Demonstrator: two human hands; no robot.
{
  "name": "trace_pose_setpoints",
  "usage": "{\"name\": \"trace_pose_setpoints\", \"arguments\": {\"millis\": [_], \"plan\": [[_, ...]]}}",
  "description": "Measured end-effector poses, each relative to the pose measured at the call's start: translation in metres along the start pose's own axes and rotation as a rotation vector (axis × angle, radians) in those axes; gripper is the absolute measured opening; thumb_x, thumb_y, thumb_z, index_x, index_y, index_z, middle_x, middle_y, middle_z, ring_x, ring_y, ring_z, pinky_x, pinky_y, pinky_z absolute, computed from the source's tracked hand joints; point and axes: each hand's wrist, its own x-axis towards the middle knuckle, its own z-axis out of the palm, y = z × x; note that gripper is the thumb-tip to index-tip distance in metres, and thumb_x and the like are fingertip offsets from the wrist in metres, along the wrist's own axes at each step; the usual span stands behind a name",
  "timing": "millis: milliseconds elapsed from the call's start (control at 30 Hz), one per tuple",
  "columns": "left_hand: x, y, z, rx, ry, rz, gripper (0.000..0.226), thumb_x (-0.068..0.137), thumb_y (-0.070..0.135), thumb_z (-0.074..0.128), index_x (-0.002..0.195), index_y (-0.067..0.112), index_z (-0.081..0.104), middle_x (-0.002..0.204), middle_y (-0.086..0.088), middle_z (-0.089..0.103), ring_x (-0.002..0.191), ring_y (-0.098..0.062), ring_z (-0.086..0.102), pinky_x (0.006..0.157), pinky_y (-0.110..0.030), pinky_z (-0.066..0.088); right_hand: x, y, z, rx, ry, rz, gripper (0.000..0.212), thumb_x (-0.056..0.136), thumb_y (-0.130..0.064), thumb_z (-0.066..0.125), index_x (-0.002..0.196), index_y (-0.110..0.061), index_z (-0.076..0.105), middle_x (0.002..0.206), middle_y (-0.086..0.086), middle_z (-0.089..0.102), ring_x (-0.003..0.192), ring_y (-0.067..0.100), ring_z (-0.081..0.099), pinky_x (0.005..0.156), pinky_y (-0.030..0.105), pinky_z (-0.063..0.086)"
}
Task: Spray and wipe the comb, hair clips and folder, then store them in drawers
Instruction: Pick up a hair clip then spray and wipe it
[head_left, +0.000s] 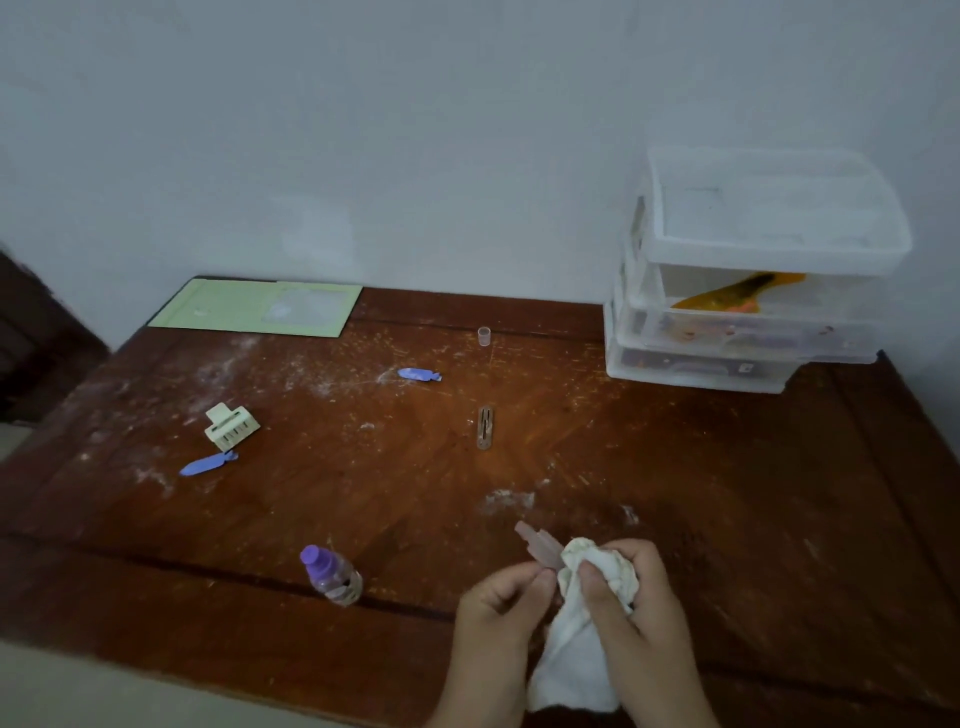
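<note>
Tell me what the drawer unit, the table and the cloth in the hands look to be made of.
Drawer unit: translucent plastic, probably; contents show dimly through its fronts. Table: dark reddish wood with visible grain and plank seams, its finish scuffed and dusted white. Cloth: soft white fabric, bunching and draping in the right hand.

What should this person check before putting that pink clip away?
1. Pink clip held by left hand: ok.
2. White cloth gripped by right hand, against the clip: ok.
3. Clip wiped clean: cannot tell.
4. Drawer unit has a drawer pulled out: not ok.
5. Spray bottle standing upright: ok.
6. Two blue clips wiped: cannot tell.
</note>
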Motion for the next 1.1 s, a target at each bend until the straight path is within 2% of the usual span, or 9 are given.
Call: {"name": "trace_pose_setpoints", "arguments": {"millis": [133, 200, 400, 467, 567, 633, 733, 833, 1100], "plan": [[0.008, 0.001, -0.001, 0.031, 0.133, 0.049, 0.046, 0.089, -0.002, 0.044, 0.05, 0.014, 0.062, 0.051, -0.003, 0.059, 0.054, -0.019, 0.049, 0.055, -0.03, 0.04, 0.0, 0.004, 0.001, -0.141, -0.062, -0.058, 0.016, 0.085, -0.016, 0.058, 0.078, -0.025, 0.048, 0.075, -0.005, 0.061, 0.071, -0.003, 0.057, 0.059, 0.009, 0.042], [0.01, 0.004, -0.005, 0.084, 0.174, 0.107, 0.037, 0.094, 0.002, 0.036, 0.063, 0.011, 0.054, 0.053, -0.002, 0.06, 0.049, -0.015, 0.053, 0.05, -0.026, 0.044, 0.004, 0.003, -0.005, -0.13, -0.036, -0.112, 0.007, 0.084, -0.029, 0.057, 0.08, -0.029, 0.052, 0.082, -0.007, 0.062, 0.076, 0.005, 0.059, 0.064, 0.012, 0.043], [0.001, 0.009, -0.013, 0.339, 0.005, 0.198, 0.021, 0.09, -0.003, 0.043, 0.08, 0.011, 0.055, 0.049, -0.002, 0.059, 0.039, -0.007, 0.054, 0.04, -0.016, 0.043, 0.035, -0.008, -0.024, -0.232, -0.124, -0.456, 0.024, 0.076, -0.064, 0.042, 0.099, -0.067, 0.041, 0.127, -0.022, 0.036, 0.116, -0.014, 0.035, 0.091, -0.001, 0.029], [-0.004, 0.011, -0.013, 0.376, -0.051, 0.187, 0.024, 0.088, -0.005, 0.046, 0.079, 0.012, 0.06, 0.051, -0.002, 0.06, 0.042, -0.006, 0.056, 0.043, -0.016, 0.046, 0.042, -0.014, -0.022, -0.291, -0.243, -0.415, 0.027, 0.074, -0.058, 0.039, 0.1, -0.067, 0.042, 0.125, -0.024, 0.031, 0.116, -0.016, 0.032, 0.088, -0.003, 0.028], [-0.007, 0.014, -0.017, 0.475, -0.108, 0.204, 0.026, 0.087, -0.006, 0.047, 0.073, 0.012, 0.061, 0.051, 0.002, 0.064, 0.046, -0.006, 0.059, 0.048, -0.017, 0.049, 0.044, -0.022, -0.016, -0.309, -0.522, -0.307, 0.016, 0.085, -0.04, 0.049, 0.094, -0.053, 0.047, 0.107, -0.024, 0.049, 0.101, -0.012, 0.046, 0.08, 0.003, 0.035], [-0.006, 0.016, -0.02, 0.55, -0.152, 0.204, 0.026, 0.087, -0.005, 0.048, 0.072, 0.011, 0.061, 0.051, 0.004, 0.064, 0.047, -0.006, 0.059, 0.05, -0.018, 0.049, 0.043, -0.019, -0.015, -0.199, -0.552, -0.203, 0.024, 0.086, -0.021, 0.058, 0.088, -0.045, 0.051, 0.096, -0.016, 0.058, 0.091, -0.003, 0.053, 0.076, 0.011, 0.042], [-0.006, 0.016, -0.022, 0.565, -0.203, 0.165, 0.024, 0.088, -0.005, 0.048, 0.072, 0.01, 0.06, 0.051, 0.003, 0.064, 0.047, -0.007, 0.059, 0.049, -0.018, 0.048, 0.038, -0.015, -0.013, -0.062, -0.466, -0.157, 0.014, 0.077, -0.019, 0.06, 0.079, -0.032, 0.056, 0.084, -0.01, 0.059, 0.08, -0.002, 0.056, 0.069, 0.012, 0.045], [-0.007, 0.012, -0.021, 0.531, -0.218, 0.128, 0.023, 0.089, -0.002, 0.048, 0.07, 0.007, 0.058, 0.048, 0.0, 0.061, 0.044, -0.008, 0.056, 0.047, -0.018, 0.046, 0.032, -0.005, -0.008, -0.052, -0.345, -0.119, 0.022, 0.084, -0.005, 0.058, 0.076, -0.026, 0.054, 0.077, -0.006, 0.056, 0.07, -0.001, 0.054, 0.064, 0.016, 0.045], [0.012, 0.005, 0.001, 0.593, -0.257, 0.097, 0.025, 0.089, -0.003, 0.045, 0.071, 0.01, 0.055, 0.054, 0.002, 0.059, 0.045, -0.004, 0.057, 0.047, -0.015, 0.046, 0.031, 0.008, 0.001, -0.018, 0.207, -0.083, 0.026, 0.089, -0.008, 0.052, 0.081, -0.032, 0.044, 0.078, -0.01, 0.053, 0.068, 0.005, 0.054, 0.054, 0.009, 0.043]]}}
